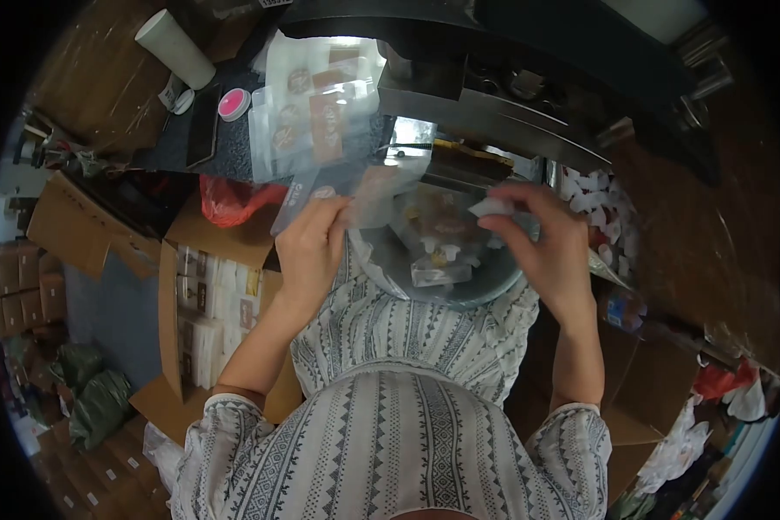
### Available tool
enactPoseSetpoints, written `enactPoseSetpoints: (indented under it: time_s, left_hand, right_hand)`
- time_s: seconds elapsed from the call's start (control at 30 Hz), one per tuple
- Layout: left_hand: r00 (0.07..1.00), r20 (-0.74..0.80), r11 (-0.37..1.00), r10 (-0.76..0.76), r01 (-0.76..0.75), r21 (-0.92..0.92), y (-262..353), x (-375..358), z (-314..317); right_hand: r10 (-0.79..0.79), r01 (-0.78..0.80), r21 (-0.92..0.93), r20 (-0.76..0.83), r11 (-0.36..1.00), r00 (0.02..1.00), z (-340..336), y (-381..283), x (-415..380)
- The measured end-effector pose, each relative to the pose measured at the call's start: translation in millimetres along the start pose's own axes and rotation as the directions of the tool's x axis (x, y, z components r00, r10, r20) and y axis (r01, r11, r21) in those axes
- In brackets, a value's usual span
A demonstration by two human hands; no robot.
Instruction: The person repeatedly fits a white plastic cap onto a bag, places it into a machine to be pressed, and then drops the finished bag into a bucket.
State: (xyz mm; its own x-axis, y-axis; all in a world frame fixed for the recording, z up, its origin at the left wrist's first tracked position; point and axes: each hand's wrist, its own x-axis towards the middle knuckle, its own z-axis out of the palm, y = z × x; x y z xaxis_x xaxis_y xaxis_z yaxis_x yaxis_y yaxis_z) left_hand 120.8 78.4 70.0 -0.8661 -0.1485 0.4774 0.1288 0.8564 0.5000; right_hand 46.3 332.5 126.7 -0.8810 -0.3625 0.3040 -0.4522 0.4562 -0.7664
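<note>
My left hand (308,256) is closed, thumb against fingers, on the edge of a clear plastic bag (374,196) that blurs into the background. Between the thumb and fingertips of my right hand (553,247) is a small white piece (489,207), its kind not clear. Below and between both hands, a grey-green basin (487,293) rests on my lap, with small clear packets (442,274) inside. Beyond my left hand, a stack of printed clear plastic bags (325,117) lies on the dark table.
An open cardboard box (172,321) with packed white packages stands at my left. White scraps (600,204) fill a container at the right. A phone (203,130), a pink round tin (233,104) and a white cup (175,50) are at upper left. A dark machine (503,113) stands ahead.
</note>
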Motion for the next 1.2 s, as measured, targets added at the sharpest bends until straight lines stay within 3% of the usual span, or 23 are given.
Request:
enactPoseSetpoints:
  time_s: [0.03, 0.1, 0.17, 0.23, 0.3, 0.33, 0.37, 0.43, 0.5, 0.57, 0.6, 0.67, 0.7, 0.77, 0.8, 0.83, 0.87, 0.97, 1.0, 1.03, 1.07, 1.13, 1.2]
  left_hand:
    - [0.999, 0.031, 0.999, 0.011, -0.01, -0.032, 7, 1, -3]
    - [0.998, 0.061, 0.998, 0.022, -0.018, -0.065, 14, 0, -4]
    - [0.964, 0.196, 0.963, 0.179, -0.131, -0.237, 18, -1, -2]
    - [0.94, 0.292, 0.955, 0.177, -0.092, -0.281, 20, -5, 9]
    - [0.907, 0.381, 0.946, 0.178, -0.052, -0.319, 26, -4, 22]
    - [0.831, 0.555, 0.872, -0.02, 0.286, -0.397, 31, 0, 30]
    - [0.669, 0.725, 0.7, -0.163, 0.596, -0.393, 34, 5, 38]
    - [0.637, 0.748, 0.659, -0.185, 0.645, -0.387, 34, 26, 51]
    - [0.598, 0.775, 0.614, -0.203, 0.695, -0.375, 34, 40, 66]
    - [0.507, 0.817, 0.16, -0.275, 0.862, -0.481, 35, 45, 79]
    - [0.507, 0.817, 0.158, -0.276, 0.862, -0.481, 37, 44, 81]
    - [0.558, 0.786, 0.18, -0.266, 0.83, -0.528, 38, 41, 81]
    - [0.557, 0.786, 0.182, -0.268, 0.831, -0.526, 34, 40, 79]
    - [0.857, 0.383, 0.603, -0.346, 0.515, -0.609, 14, 45, 68]
    - [0.854, 0.386, 0.604, -0.349, 0.52, -0.604, -5, 48, 60]
    - [0.993, -0.003, 0.992, -0.121, 0.12, -0.039, -31, 53, 52]
    - [0.932, -0.132, 0.737, 0.336, -0.173, 0.653, -47, 55, 50]
    - [0.944, -0.027, 0.844, 0.33, -0.282, 0.457, -55, 23, 47]
    - [0.945, -0.021, 0.843, 0.327, -0.282, 0.457, -56, 19, 36]
    - [0.997, 0.023, 0.945, 0.07, -0.073, 0.319, -56, 17, 21]
    - [0.978, 0.1, 0.969, -0.183, 0.163, 0.187, -53, 15, 13]
    - [0.992, 0.019, 0.986, -0.122, 0.119, 0.114, -36, 7, 8]
    - [0.998, 0.017, 0.997, -0.067, 0.066, 0.046, -7, 5, -2]
  right_hand:
    - [-0.166, 0.168, -0.151, 0.029, 0.974, 0.986, 6, -5, 3]
    - [-0.188, 0.197, -0.125, 0.083, 0.972, 0.979, 12, -12, 6]
    - [-0.204, 0.218, -0.102, 0.133, 0.971, 0.97, 13, -12, 7]
    - [-0.035, 0.023, 0.053, 0.235, 0.998, 0.971, 15, -7, 6]
    - [0.054, -0.073, 0.105, 0.169, 0.992, 0.984, 17, 9, 3]
    - [0.149, -0.165, 0.165, 0.108, 0.972, 0.983, 15, 15, 2]
    - [0.148, -0.164, 0.164, 0.107, 0.973, 0.983, 9, 18, 1]
    - [0.211, -0.213, -0.049, -0.054, 0.976, 0.976, -5, 24, -2]
    - [0.217, -0.226, -0.169, -0.069, 0.959, 0.974, -20, 29, -10]
    - [0.22, -0.235, -0.286, -0.083, 0.929, 0.972, -32, 39, -13]
    - [0.212, -0.246, -0.439, -0.127, 0.864, 0.969, -34, 49, -11]
    - [0.199, -0.26, -0.574, -0.169, 0.776, 0.965, -37, 79, -8]
    - [0.106, -0.156, -0.635, -0.117, 0.757, 0.987, -38, 102, -7]
    - [0.002, -0.043, -0.688, -0.061, 0.724, 0.998, -38, 112, 1]
    - [0.07, -0.091, -0.677, -0.059, 0.73, 0.996, -39, 108, 1]
    - [0.142, -0.142, -0.668, -0.056, 0.731, 0.988, -40, 105, 0]
    - [0.144, -0.144, -0.669, -0.055, 0.729, 0.988, -41, 101, -1]
    - [0.27, -0.247, -0.673, -0.073, 0.697, 0.96, -45, 76, -2]
    - [0.333, -0.323, -0.509, -0.075, 0.798, 0.94, -51, 57, -6]
    - [0.394, -0.392, -0.328, -0.063, 0.86, 0.917, -53, 44, -9]
    - [0.396, -0.392, -0.332, -0.059, 0.858, 0.916, -47, 37, -9]
    - [0.139, -0.144, 0.039, 0.099, 0.989, 0.985, -29, 18, -9]
    - [0.071, -0.076, 0.028, 0.133, 0.997, 0.989, -3, -2, 0]
